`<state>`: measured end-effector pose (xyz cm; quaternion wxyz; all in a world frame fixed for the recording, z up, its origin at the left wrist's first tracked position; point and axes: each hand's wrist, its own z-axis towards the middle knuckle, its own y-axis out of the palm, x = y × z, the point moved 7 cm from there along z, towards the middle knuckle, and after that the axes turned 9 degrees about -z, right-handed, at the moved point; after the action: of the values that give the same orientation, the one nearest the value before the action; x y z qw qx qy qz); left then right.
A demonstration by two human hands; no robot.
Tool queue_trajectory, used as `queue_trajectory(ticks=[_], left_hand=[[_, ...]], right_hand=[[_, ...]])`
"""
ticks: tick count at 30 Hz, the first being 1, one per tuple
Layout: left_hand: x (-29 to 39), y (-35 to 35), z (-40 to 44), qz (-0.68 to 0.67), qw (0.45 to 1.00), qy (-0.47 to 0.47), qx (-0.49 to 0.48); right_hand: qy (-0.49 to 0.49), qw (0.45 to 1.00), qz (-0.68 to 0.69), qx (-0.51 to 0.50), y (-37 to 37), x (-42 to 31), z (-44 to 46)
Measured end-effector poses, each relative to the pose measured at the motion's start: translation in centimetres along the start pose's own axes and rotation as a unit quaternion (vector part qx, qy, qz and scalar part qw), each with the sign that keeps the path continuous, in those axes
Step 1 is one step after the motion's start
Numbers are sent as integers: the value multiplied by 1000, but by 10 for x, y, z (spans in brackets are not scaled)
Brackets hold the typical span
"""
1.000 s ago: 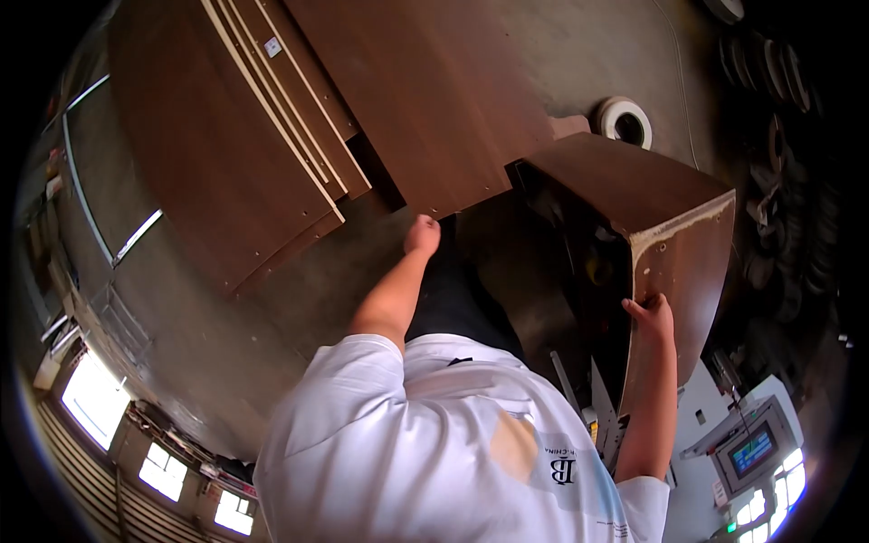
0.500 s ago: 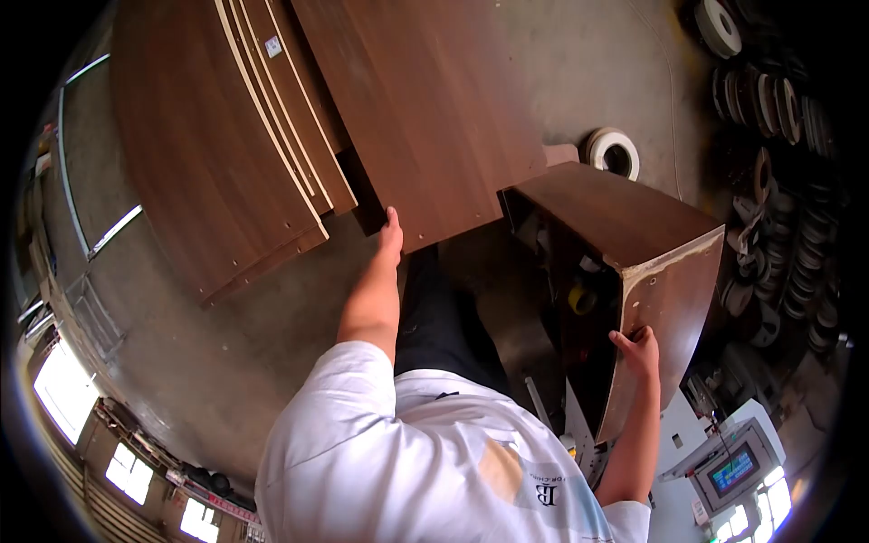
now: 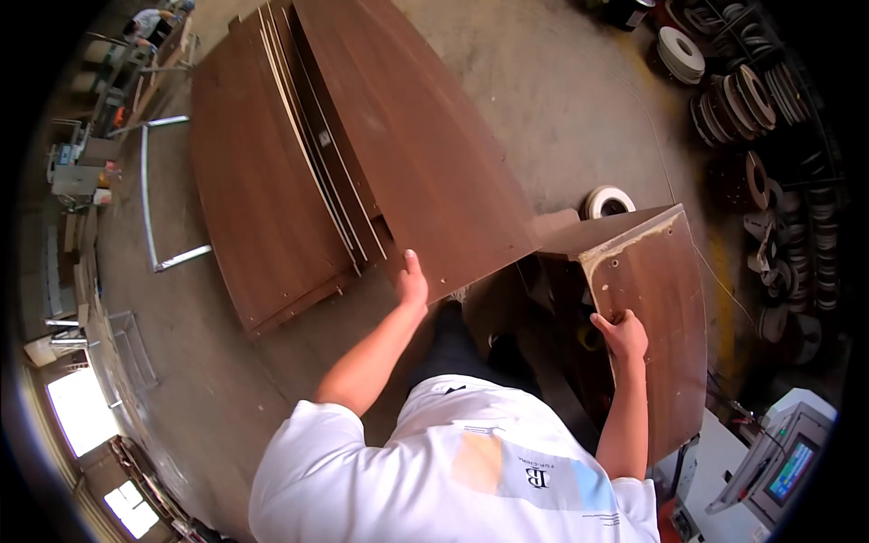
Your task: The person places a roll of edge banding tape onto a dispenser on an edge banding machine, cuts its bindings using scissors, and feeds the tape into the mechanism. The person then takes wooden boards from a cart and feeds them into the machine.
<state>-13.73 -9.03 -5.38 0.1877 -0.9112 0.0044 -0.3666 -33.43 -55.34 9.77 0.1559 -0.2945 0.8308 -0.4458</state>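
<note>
A large dark-brown wood-grain panel [image 3: 425, 172] slants across the middle of the head view. At its near left corner is my left hand [image 3: 414, 282], thumb up along the edge and fingers out of sight underneath, closed on the panel. To the right stands a brown box-like cabinet piece [image 3: 661, 326], with a rough pale strip along its upper edge. My right hand [image 3: 625, 337] grips the near side edge of that piece, thumb over the rim and fingers bent against the outer face. The dark inside of the box is mostly hidden.
Stacked brown panels [image 3: 262, 172] lie left of the held one. A white roll [image 3: 608, 201] sits on the floor behind the box. Edge-band coils [image 3: 738, 104] line the right side. A machine screen [image 3: 795, 469] is at lower right. Metal frame [image 3: 149, 199] and a person [image 3: 148, 25] are at left.
My view has tilted up, showing more of the floor and the far left. The box's top face looks narrower. Both hands remain on the same edges.
</note>
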Motion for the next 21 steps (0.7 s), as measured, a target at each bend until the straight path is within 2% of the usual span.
queue_trajectory(ticks=[2, 4, 6, 8, 9, 10, 12, 14, 16, 18, 19, 20, 21], left_hand=[[23, 26, -45, -22, 999, 3, -23], [51, 61, -114, -113, 989, 31, -91], [53, 104, -171, -247, 950, -9, -189], [37, 148, -213, -291, 911, -30, -291], [26, 163, -239, -270, 900, -70, -336], [19, 171, -268, -198, 913, -104, -341], [4, 191, -321, -133, 898, -143, -395], [-10, 207, -361, 14, 837, -138, -529], [-26, 220, -386, 77, 773, -132, -615], [-29, 224, -383, 112, 791, -98, -593], [-27, 224, -372, 108, 802, -97, -580], [-24, 222, -358, 105, 811, -98, -567], [-18, 217, -342, 98, 823, -88, -552]], right_hand=[[-36, 993, 110, -13, 4, -6, -4], [-148, 914, 371, -71, 42, -24, 1], [-194, 844, 484, -127, 24, -55, -28], [-165, 747, 611, -204, 31, -59, -34], [-104, 703, 670, -214, 37, -50, -35], [-88, 685, 700, -183, 32, -30, -37], [-55, 645, 752, -120, 14, 15, -42], [-39, 650, 755, -78, 9, 83, -42], [-1, 674, 739, -20, 4, 153, -52], [39, 677, 734, 28, 4, 225, -70], [69, 723, 685, 62, 4, 267, -82], [70, 699, 704, 105, 16, 308, -88], [84, 706, 697, 94, 29, 353, -100]])
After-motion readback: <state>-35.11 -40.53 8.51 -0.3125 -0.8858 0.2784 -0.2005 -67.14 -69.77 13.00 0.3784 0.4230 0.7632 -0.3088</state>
